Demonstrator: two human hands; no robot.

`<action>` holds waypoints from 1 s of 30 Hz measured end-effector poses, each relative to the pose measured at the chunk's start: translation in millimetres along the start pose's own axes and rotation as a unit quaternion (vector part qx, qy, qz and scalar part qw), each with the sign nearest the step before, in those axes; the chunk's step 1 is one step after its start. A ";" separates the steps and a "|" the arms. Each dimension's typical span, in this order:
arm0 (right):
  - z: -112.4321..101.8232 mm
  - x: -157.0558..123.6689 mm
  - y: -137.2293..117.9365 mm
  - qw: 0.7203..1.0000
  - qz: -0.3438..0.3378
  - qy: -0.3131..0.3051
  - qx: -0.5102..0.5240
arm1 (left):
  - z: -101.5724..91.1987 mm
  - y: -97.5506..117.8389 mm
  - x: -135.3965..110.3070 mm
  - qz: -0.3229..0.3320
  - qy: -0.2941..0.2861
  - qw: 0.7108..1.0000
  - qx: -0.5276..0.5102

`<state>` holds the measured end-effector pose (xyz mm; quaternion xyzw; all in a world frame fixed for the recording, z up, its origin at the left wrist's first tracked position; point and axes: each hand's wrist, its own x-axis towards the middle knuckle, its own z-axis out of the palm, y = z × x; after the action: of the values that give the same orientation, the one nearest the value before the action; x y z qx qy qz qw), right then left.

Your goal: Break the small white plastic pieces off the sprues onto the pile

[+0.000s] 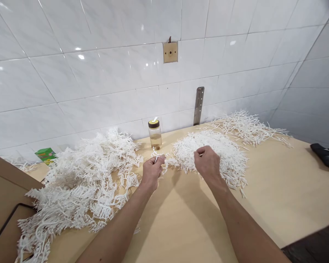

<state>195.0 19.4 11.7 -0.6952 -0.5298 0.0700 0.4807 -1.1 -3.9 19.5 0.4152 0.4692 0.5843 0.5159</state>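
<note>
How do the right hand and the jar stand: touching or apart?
Apart. The head view shows it: part of the white strand pile and some tabletop lie between the right hand and the jar.

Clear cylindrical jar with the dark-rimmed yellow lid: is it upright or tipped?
Upright: the jar stands on its base, lid on top, amber liquid below.

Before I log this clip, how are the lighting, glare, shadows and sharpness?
Head view: small bright glare spots on the wall, whose tile lines fan outward toward the top; same head view: soft arm shadows on the table, with the left hand and right hand showing no obvious blur.
</note>
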 end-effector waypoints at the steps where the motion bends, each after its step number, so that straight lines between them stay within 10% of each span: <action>1: -3.6 3.9 2.9 0.999 -0.008 0.030 -0.011 | -0.1 -0.2 0.2 -0.004 -0.002 1.000 -0.006; 4: -8.0 3.5 -0.6 0.999 -0.025 0.028 0.014 | 1.9 0.5 -1.6 -0.009 -0.001 1.000 -0.011; 6: -4.7 -6.5 -12.0 0.992 -0.021 -0.094 0.087 | 3.9 1.7 -3.8 -0.009 0.002 1.000 -0.002; 9: 6.8 -27.0 -30.5 0.928 0.000 -0.305 0.216 | 5.7 3.4 -6.8 -0.006 0.001 1.000 0.012; 14: 21.7 -43.7 -38.6 0.847 0.042 -0.397 0.350 | 6.9 4.1 -8.9 0.016 0.000 1.000 0.018; 21: 32.2 -44.7 -34.5 0.846 0.099 -0.376 0.364 | 9.0 5.1 -12.5 0.020 -0.014 1.000 0.012; 30: 11.8 -17.6 -18.3 0.971 0.080 -0.139 0.179 | 13.3 5.5 -14.6 0.037 -0.066 0.996 0.057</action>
<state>168.1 11.8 11.8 -0.6215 -0.5128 0.2974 0.5121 12.4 -17.0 27.8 0.4984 0.4512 0.5465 0.4993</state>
